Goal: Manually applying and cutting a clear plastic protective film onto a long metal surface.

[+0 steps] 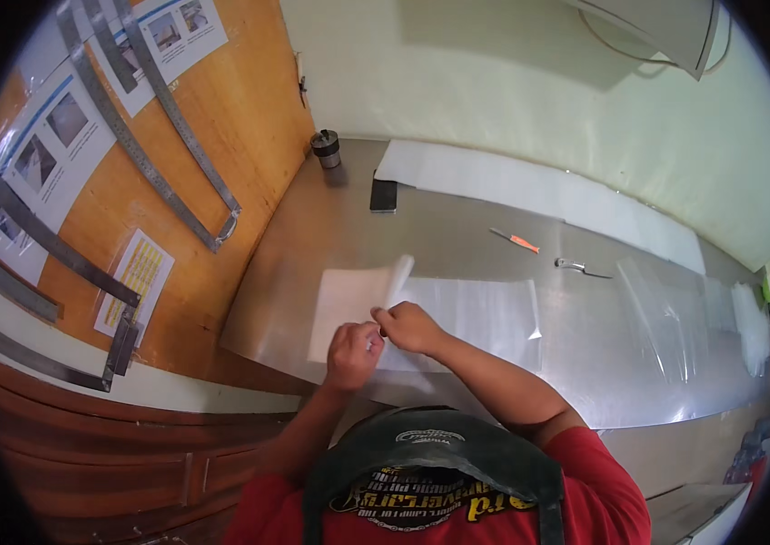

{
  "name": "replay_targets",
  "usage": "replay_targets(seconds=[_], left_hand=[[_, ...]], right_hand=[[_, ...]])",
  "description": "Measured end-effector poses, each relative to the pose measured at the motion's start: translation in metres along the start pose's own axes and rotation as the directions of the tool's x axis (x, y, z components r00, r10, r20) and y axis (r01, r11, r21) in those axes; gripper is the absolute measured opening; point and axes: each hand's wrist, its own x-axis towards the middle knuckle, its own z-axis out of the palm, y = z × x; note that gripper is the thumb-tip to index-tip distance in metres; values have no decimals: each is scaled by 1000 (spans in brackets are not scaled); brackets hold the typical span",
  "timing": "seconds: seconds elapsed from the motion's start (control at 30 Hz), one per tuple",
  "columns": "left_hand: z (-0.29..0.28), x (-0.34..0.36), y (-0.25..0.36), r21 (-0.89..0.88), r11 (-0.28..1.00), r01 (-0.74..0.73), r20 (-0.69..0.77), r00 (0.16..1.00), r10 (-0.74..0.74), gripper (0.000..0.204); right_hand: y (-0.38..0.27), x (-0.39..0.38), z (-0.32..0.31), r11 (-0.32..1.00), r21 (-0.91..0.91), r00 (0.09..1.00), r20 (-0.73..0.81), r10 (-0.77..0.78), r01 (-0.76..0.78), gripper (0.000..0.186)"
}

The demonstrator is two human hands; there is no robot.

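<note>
Here, in the head view, the left hand (353, 356) and right hand (410, 325) both seem to pinch one rolled sheet (398, 278) reaching toward twelve o'clock, maybe so it won't spring open. On the bench (457, 232), one phone (384, 194) lies at twelve; one orange cutter (521, 242) and one knife (572, 263) lie near two, perhaps for easy reach.

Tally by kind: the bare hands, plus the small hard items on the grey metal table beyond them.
Bare hands (left hand, right hand): 2
Slim orange-handled cutter: 1
Silver-handled knife: 1
Flat black rectangular object: 1
Dark cylindrical container: 1
Total: 6
</note>
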Motion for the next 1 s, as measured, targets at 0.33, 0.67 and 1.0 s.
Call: replay_targets(seconds=[0.33,0.67,1.0], left_hand=[[-11,-22,-8,-20,998,57,-81,995,-58,50],[-30,-10,-14,-452,677,581,-216,665,-715,36],[2,8,8,-720,369,587,-62,476,-877,16]], right_hand=[[-45,8,26,839,-526,982,-38,-186,139,30],[-162,19,1,623,-629,785,-31,-618,466,26],[-394,0,1,170,-705,368,137,-920,688,19]])
